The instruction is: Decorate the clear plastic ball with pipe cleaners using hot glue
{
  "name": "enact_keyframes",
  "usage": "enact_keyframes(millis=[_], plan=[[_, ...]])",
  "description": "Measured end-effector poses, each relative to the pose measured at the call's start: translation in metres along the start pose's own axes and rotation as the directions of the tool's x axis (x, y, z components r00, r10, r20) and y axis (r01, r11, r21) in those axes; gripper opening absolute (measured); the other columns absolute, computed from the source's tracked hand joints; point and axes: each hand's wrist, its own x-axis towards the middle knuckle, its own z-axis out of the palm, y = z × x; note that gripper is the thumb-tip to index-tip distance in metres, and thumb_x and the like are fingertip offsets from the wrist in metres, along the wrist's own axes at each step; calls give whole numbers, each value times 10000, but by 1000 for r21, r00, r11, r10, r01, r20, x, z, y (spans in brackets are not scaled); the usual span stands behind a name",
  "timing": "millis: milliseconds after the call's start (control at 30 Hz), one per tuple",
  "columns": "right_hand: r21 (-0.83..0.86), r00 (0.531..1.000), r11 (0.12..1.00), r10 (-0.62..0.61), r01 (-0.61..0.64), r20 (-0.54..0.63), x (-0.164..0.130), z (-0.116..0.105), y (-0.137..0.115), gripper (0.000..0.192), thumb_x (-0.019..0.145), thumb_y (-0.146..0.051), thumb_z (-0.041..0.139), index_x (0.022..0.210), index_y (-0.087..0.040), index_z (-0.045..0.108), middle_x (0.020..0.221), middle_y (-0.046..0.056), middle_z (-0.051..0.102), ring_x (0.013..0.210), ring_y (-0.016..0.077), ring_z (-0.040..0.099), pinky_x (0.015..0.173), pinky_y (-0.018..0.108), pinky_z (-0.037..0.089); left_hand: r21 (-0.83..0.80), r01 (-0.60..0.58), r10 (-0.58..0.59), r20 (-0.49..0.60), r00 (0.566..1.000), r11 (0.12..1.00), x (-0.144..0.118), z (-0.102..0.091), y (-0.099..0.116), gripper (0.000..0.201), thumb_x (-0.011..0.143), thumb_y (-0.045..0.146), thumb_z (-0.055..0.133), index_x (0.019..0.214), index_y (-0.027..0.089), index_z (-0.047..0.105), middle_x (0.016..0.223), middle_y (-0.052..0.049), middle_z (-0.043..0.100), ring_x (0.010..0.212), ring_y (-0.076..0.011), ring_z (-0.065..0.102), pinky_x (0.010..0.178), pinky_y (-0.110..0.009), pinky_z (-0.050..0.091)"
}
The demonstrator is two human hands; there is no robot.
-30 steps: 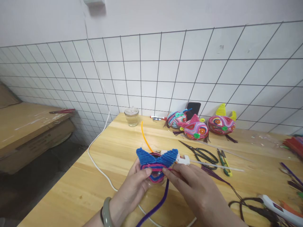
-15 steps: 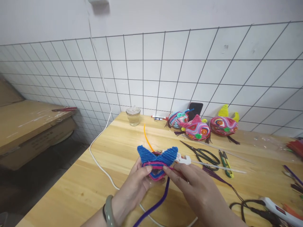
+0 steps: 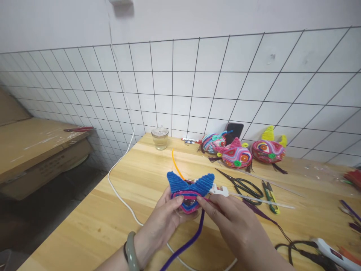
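Low over the table's middle is a round clear craft piece (image 3: 189, 202), edged with pink and blue pipe cleaner and topped by two blue ribbed ears (image 3: 203, 185). My left hand (image 3: 166, 212) is closed around its left side, thumb on the front. From the right, my right hand (image 3: 234, 218) pinches a pink pipe cleaner (image 3: 188, 194), its index fingertip pressing the strip to the front. The strip's far end is hidden in my fingers. A purple pipe cleaner (image 3: 194, 239) hangs below the piece, and an orange pipe cleaner (image 3: 177, 165) sticks up behind it.
A white glue gun (image 3: 221, 190) lies behind my right hand, near black scissors (image 3: 244, 185) and yellow-green snips (image 3: 271, 197). Several decorated craft heads (image 3: 237, 153) and a phone (image 3: 235, 130) are by the wall. A lidded glass (image 3: 160, 138) stands back left; a white cable (image 3: 117, 190) crosses the table.
The view has shifted slightly, so everything sits a little further right. My right index fingertip remains on the pink strip, and both hands keep nearly the same hold.
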Motion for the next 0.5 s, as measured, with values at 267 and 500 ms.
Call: enact_keyframes(millis=[267, 500], plan=[[4, 1000, 1000, 9, -9, -13, -1, -1, 0, 375, 987, -111, 302, 1170, -172, 624, 909, 72, 681, 704, 152, 577, 616, 268, 435, -69, -24, 32, 105, 994, 997, 1, -3, -1, 459, 830, 500, 546, 1126, 156, 615, 1205, -165, 638, 1081, -292, 592, 925, -457, 445], [15, 1000, 1000, -11, 11, 16, -2, 5, -6, 382, 989, -103, 282, 1206, -162, 590, 917, 91, 670, 659, 145, 548, 623, 282, 430, 16, -46, 46, 22, 999, 999, 3, -8, -5, 418, 811, 487, 579, 1101, 190, 627, 1111, -132, 688, 974, -259, 642, 817, -396, 504]])
